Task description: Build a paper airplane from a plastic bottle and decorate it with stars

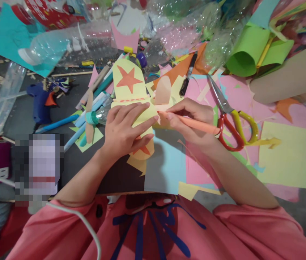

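A paper-covered model plane lies in front of me, its bottle neck showing on the left beside a wooden propeller. Its far wing is pale yellow with an orange star; my arm and hand partly hide the near one. My left hand lies across the plane's body, fingers spread and pressing on it. Pinched in my right hand is an orange marker. The marker's tip meets the paper near the tail fin; whether it touches is hard to tell.
Red-and-yellow scissors lie open right of my hand. Several markers and a blue glue gun are on the left. Plastic bottles crowd the back. Another person's arm reaches in beside a green paper tube.
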A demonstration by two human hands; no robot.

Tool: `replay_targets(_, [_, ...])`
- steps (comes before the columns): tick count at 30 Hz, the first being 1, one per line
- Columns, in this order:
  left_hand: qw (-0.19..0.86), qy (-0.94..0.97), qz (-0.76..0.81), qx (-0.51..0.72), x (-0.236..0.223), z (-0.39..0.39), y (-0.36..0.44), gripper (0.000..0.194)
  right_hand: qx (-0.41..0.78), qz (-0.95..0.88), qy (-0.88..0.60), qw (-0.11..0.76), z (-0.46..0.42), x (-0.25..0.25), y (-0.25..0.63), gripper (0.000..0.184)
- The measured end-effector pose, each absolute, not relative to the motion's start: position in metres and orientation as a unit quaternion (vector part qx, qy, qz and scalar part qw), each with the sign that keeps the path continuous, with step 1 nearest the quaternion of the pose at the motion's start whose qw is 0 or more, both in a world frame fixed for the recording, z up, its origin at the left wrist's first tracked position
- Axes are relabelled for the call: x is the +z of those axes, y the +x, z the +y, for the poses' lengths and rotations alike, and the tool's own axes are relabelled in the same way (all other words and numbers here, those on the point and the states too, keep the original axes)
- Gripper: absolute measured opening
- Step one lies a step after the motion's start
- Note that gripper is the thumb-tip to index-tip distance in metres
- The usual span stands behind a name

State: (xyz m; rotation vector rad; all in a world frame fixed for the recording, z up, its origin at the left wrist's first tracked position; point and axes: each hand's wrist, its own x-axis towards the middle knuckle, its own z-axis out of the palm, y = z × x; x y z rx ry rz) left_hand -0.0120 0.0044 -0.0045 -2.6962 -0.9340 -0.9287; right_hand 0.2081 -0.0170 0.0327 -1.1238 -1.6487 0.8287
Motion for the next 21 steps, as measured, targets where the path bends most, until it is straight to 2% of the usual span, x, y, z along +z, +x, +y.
replay_targets(15, [0.092,-0.889,-0.298,-0.334,-0.0008,0.0056,-0.0083,0.036,0.319,-0.663,-0.449,0.507,-0.0177,0.0321,0.2077,0.019])
replay_targets(21, [0.080,-0.890,-0.302,-0.332,-0.0017,0.0050,-0.0093,0.036,0.295,-0.656,-0.491,0.492,-0.0185,0.0320,0.2096,0.021])
